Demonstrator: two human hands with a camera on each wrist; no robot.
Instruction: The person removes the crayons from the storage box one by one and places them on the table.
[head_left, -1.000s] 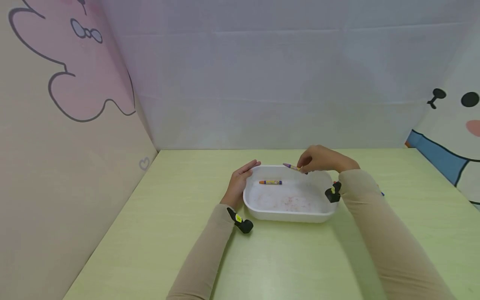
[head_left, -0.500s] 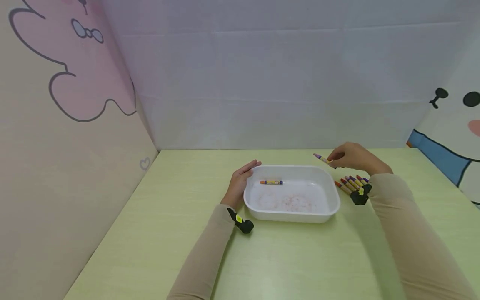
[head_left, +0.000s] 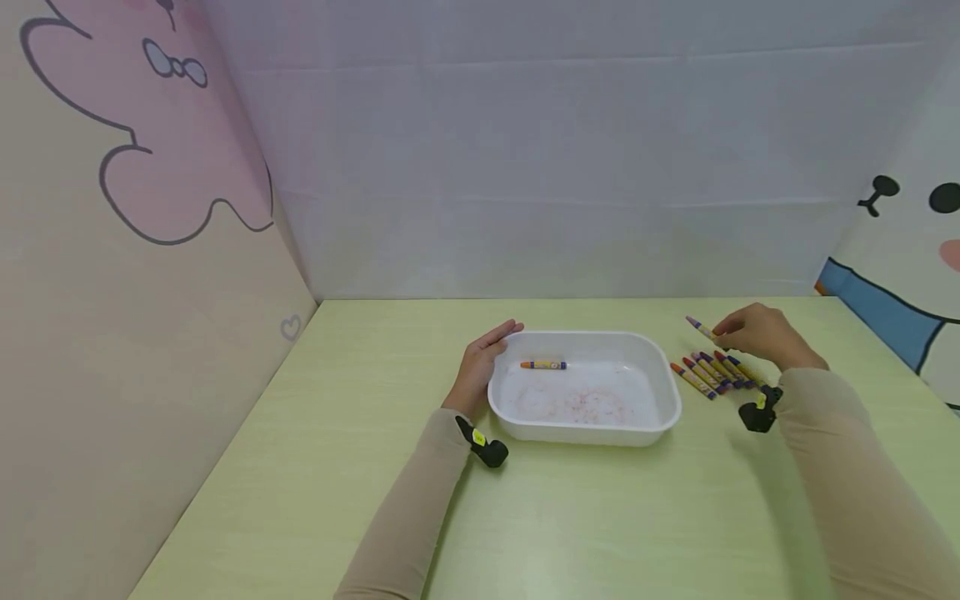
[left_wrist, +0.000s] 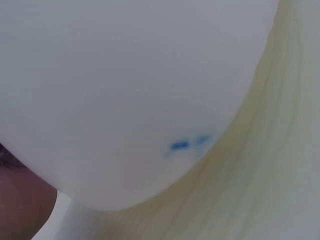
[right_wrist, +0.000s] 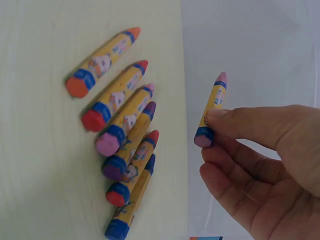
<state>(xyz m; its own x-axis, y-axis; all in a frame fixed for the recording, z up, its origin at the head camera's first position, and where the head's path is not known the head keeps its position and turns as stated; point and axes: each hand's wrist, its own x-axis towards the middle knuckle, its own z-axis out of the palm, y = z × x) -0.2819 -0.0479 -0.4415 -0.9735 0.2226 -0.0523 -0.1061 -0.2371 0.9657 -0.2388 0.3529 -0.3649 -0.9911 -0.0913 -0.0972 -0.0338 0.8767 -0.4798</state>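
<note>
My right hand [head_left: 767,335] pinches a light purple crayon [head_left: 700,327] with a yellow wrapper between thumb and fingers. The crayon's tip points away to the upper left in the head view. Below this hand, several crayons [right_wrist: 117,97] with orange, red, pink, purple and blue ends lie side by side on the table; some overlap. My left hand [head_left: 477,372] rests against the left side of a white tray [head_left: 585,435], its fingers extended along the wall. Inside the tray lies one orange crayon [head_left: 543,365].
Reddish marks [head_left: 592,407] show on the tray's floor, and blue marks [left_wrist: 180,145] on its outer wall. The light green table [head_left: 570,525] meets a pale wall [head_left: 555,183] at the back. Printed panels stand at left and right.
From above the tray, my right hand has moved right with the light purple crayon to the loose crayons, which have come into view. My left hand and the tray have stayed put.
</note>
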